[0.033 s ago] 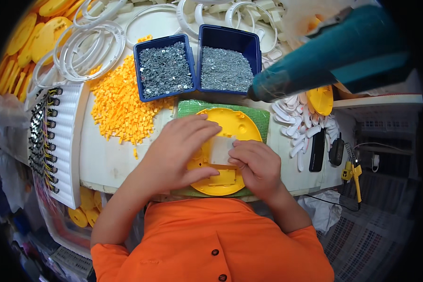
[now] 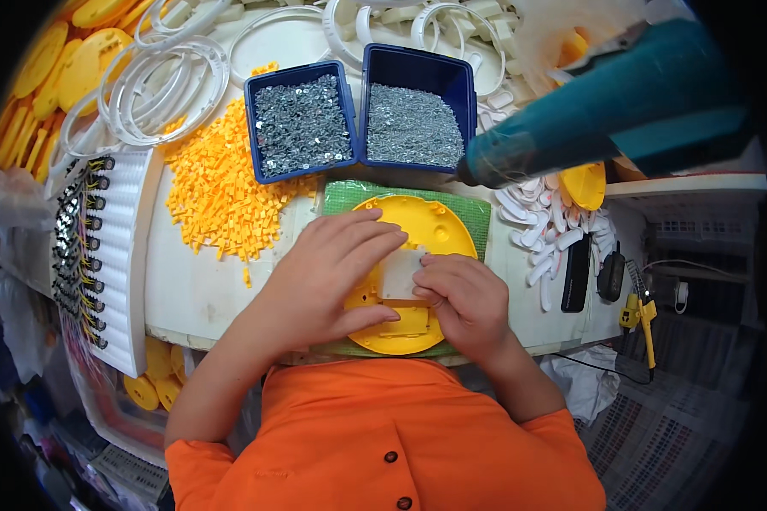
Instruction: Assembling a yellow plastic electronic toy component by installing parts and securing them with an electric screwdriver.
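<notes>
A round yellow plastic housing (image 2: 448, 232) lies on a green mat (image 2: 343, 195) in front of me, its moulded inner side facing up. Over its middle is a flat, whitish square piece (image 2: 399, 274). My right hand (image 2: 469, 298) pinches this piece at its right edge between thumb and fingers. My left hand (image 2: 325, 274) reaches over the housing's left side, fingers stretched out and thumb apart, with nothing visible in its grasp. The left fingertips are close to the square piece's upper left; whether they touch it I cannot tell.
Two blue bins (image 2: 355, 153) of small metal parts stand behind the mat. A teal power tool (image 2: 605, 115) hangs at the upper right, its tip near the right bin. Small yellow parts (image 2: 222, 196) are heaped left, white pieces (image 2: 533, 221) right. A soldering iron (image 2: 648, 328) hangs far right.
</notes>
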`<state>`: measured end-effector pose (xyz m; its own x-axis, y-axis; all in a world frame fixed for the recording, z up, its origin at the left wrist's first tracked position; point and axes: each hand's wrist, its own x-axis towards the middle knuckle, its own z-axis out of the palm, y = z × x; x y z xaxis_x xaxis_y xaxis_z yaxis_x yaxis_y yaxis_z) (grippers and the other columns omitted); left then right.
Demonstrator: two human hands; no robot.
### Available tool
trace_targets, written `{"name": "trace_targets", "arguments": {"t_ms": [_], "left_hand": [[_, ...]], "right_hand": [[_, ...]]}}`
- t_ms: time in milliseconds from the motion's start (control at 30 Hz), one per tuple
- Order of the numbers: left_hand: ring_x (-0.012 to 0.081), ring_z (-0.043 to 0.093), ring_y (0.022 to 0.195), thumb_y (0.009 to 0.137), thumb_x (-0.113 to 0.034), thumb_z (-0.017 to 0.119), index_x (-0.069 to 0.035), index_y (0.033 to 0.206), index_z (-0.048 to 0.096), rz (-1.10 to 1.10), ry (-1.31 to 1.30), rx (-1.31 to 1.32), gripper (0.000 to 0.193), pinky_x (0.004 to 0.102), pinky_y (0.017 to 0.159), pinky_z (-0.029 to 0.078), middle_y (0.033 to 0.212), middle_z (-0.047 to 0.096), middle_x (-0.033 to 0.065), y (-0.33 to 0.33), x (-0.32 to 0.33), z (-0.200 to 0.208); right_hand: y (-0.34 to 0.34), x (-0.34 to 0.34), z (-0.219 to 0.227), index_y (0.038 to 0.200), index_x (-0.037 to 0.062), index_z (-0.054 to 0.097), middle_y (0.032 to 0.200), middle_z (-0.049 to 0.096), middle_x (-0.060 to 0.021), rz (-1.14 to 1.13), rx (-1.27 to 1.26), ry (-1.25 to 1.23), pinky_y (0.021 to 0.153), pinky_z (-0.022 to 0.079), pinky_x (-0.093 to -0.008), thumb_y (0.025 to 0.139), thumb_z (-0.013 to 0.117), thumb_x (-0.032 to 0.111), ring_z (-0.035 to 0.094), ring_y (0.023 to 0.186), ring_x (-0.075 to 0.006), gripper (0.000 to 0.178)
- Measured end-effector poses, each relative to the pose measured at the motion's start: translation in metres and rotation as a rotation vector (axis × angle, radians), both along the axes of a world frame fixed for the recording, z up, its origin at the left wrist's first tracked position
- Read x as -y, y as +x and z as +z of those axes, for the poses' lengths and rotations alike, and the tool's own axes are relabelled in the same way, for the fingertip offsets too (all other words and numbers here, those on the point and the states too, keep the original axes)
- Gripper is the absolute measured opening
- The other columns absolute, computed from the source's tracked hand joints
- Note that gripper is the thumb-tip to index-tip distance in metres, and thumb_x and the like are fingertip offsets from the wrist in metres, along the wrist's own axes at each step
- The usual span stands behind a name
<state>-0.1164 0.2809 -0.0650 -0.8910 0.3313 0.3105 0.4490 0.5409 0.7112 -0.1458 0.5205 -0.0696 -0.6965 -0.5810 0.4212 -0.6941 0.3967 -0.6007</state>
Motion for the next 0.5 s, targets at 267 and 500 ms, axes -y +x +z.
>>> {"name": "trace_targets", "arguments": {"t_ms": [267,500], "left_hand": [[0.0366,0.055,0.123,0.075,-0.022,0.083,-0.006,0.134,0.056,-0.026,-0.052,-0.019,0.067,0.0482,0.105,0.042,0.126,0.061,0.0162,-0.001,-0.001,-0.017],[0.0337,0.058,0.116,0.074,-0.021,0.084,-0.007,0.133,0.058,-0.037,-0.136,-0.047,0.066,0.0474,0.103,0.042,0.119,0.062,0.0132,-0.003,-0.003,-0.015]], "right_hand": [[-0.006,0.010,-0.001,0.095,0.0034,0.070,0.092,0.073,-0.0135,0.029,-0.015,0.036,0.077,0.058,-0.0390,0.076,0.076,-0.002,0.073,0.090,-0.0316,0.020],[-0.012,0.003,-0.005,0.096,0.0039,0.072,0.093,0.073,-0.0119,0.092,0.038,0.050,0.077,0.058,-0.0366,0.078,0.076,-0.002,0.073,0.088,-0.0309,0.020]]}}
